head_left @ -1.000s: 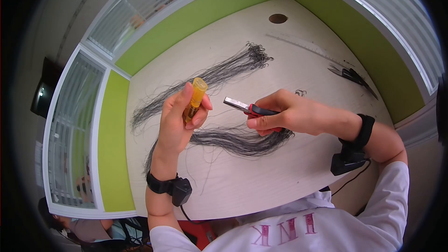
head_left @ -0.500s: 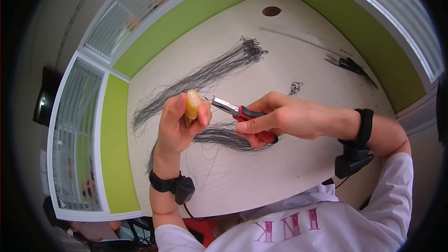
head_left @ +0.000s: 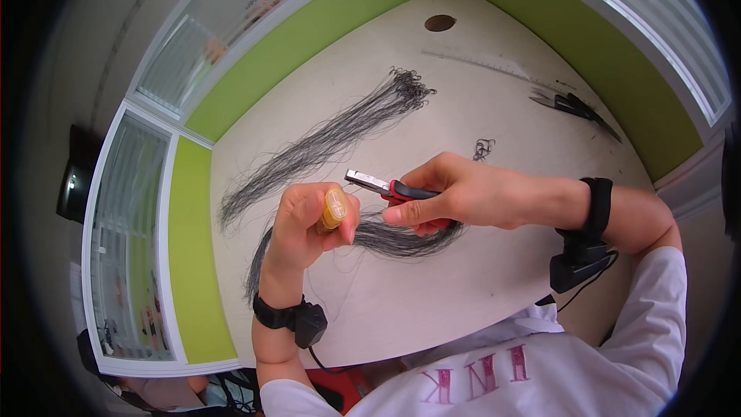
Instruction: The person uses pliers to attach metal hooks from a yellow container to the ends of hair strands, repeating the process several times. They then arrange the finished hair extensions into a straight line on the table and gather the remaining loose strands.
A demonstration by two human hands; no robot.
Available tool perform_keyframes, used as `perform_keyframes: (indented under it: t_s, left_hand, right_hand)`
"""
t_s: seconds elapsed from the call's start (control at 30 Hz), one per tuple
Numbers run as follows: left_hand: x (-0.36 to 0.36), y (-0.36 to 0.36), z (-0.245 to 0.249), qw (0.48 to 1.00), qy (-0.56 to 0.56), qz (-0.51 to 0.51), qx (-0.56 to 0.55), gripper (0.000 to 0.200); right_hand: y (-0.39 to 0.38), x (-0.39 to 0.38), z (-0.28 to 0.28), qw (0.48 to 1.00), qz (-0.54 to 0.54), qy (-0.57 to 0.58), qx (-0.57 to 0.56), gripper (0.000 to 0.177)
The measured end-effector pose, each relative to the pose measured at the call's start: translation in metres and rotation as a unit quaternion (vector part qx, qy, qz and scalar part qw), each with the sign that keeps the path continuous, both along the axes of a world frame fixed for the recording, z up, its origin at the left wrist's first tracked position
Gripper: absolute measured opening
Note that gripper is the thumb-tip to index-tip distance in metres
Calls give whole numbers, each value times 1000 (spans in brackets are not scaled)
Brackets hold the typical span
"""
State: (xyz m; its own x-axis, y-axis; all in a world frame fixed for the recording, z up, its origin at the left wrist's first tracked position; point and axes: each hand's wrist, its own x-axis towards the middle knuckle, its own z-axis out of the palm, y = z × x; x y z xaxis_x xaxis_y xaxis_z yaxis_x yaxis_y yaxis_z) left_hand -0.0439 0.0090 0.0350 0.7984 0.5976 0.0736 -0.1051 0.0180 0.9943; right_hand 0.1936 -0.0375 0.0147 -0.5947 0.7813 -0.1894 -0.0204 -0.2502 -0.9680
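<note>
My left hand (head_left: 305,220) is closed round a yellow-handled tool (head_left: 335,207), its rounded end facing up. From the right, my right hand (head_left: 440,197) grips pliers with red and black handles (head_left: 405,191). Their metal jaws (head_left: 366,181) point left, just above my left hand's fingers. Whether the jaws hold anything is too small to tell. A bundle of dark strands (head_left: 405,239) lies on the table beneath and between both hands. Farther back lies another bundle of dark strands (head_left: 332,135), with hooked ends at its upper right.
A small heap of dark hooks (head_left: 483,149) lies beyond my right hand. At the back right are a clear ruler (head_left: 494,66) and black scissors (head_left: 577,108). The table (head_left: 455,293) has a round hole (head_left: 440,23) and green partitions (head_left: 309,19) around it.
My left hand and the yellow-handled tool have moved down and slightly right, and the tool has tilted. The pliers have shifted slightly left, and their jaws now sit above the left hand.
</note>
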Motion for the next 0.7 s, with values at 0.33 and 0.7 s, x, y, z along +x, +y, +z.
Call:
perform_keyframes:
  t_s: [0.33, 0.7]
  left_hand:
    - [-7, 1, 4, 998, 27, 53, 11, 54]
    - [-46, 26, 13, 923, 359, 140, 2, 33]
  right_hand:
    - [1, 6, 7, 996, -34, -71, 42, 48]
    - [52, 34, 20, 901, -137, -360, 201, 40]
